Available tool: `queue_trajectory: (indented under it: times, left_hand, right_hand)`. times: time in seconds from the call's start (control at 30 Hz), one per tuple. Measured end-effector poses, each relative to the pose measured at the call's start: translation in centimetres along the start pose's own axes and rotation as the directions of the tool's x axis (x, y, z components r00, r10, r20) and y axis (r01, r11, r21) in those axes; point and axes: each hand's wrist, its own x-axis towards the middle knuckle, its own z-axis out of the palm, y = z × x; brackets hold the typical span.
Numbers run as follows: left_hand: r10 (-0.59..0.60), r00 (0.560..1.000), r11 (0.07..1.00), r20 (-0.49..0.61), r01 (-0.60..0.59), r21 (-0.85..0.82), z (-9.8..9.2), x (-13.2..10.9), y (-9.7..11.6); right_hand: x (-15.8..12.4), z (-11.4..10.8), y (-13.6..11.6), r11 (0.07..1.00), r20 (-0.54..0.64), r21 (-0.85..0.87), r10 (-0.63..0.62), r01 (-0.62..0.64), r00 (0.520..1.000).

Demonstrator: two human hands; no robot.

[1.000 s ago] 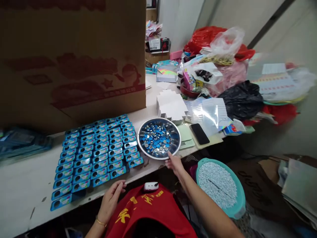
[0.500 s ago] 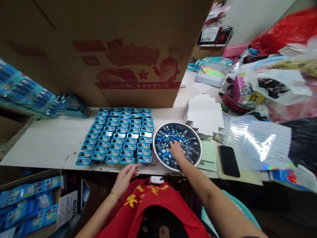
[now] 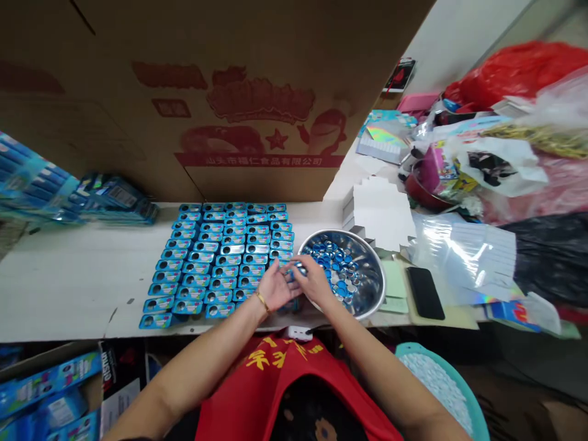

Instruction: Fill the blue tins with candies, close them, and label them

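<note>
Several small blue tins (image 3: 220, 257) lie in neat rows on the white table (image 3: 68, 288). To their right stands a round metal bowl (image 3: 374, 288) full of small blue and silver discs (image 3: 342, 269). My left hand (image 3: 275, 288) and my right hand (image 3: 312, 282) meet at the bowl's left rim, over the near right corner of the tins. The right hand's fingers are pinched on a few discs. The left hand is cupped beside them with fingers curled, touching the right hand.
A big brown cardboard box (image 3: 229, 92) stands behind the tins. White folded cartons (image 3: 381, 208), a black phone (image 3: 425, 293), plastic sleeves and bags crowd the right. Blue packs (image 3: 110, 199) lie far left. A teal basin (image 3: 441, 380) of white pellets sits below the table.
My right hand has come out of the bowl's middle to its left rim with discs. My left hand has risen from the table edge to meet it. The camera has shifted slightly.
</note>
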Motion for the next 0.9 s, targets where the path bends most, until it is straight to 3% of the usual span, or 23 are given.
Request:
queue_trajectory:
  times: [0.1,0.2,0.3,0.37,0.47,0.53,0.63,0.77,0.9]
  left_hand:
    - [-0.007,1.0,0.989,-0.026,0.003,-0.146,-0.8,0.1,2.5]
    - [0.007,0.992,0.989,-0.128,-0.026,-0.148,-2.0,-0.6,5.0]
    - [0.018,0.98,0.996,-0.199,-0.035,-0.082,-3.0,-1.3,6.8]
    - [-0.002,0.986,0.999,-0.168,-0.004,-0.036,-3.6,-1.6,7.5]
    - [-0.036,0.995,0.999,-0.097,0.037,0.008,-4.6,-2.2,8.4]
    - [-0.017,0.995,1.0,-0.096,0.019,0.011,-5.2,-2.5,9.1]
    - [0.053,0.99,0.998,-0.129,-0.05,0.028,-5.7,-3.0,10.2]
    - [0.146,0.976,0.989,-0.164,-0.141,0.041,-5.3,-3.4,11.5]
    - [0.226,0.951,0.974,-0.213,-0.222,0.041,-4.9,-3.4,12.0]
  right_hand:
    - [0.9,3.7,-3.2,0.986,0.146,-0.113,-0.104,0.121,0.984]
    - [1.6,6.2,-4.6,0.994,0.115,-0.087,-0.06,0.071,0.992]
    - [2.5,7.2,-4.8,0.992,-0.018,0.049,0.121,-0.12,0.993]
    - [3.3,7.3,-4.1,0.937,-0.113,0.168,0.327,-0.306,0.938]
    - [4.7,6.5,-1.8,0.809,-0.061,0.267,0.557,-0.524,0.828]
    - [6.2,5.8,-0.1,0.777,0.011,0.216,0.604,-0.591,0.797]
    - [10.2,5.0,1.9,0.818,0.031,0.087,0.567,-0.568,0.823]
    - [18.5,5.2,3.3,0.881,0.069,-0.149,0.462,-0.449,0.884]
    - [25.8,6.7,4.4,0.84,0.154,-0.447,0.411,-0.308,0.898]
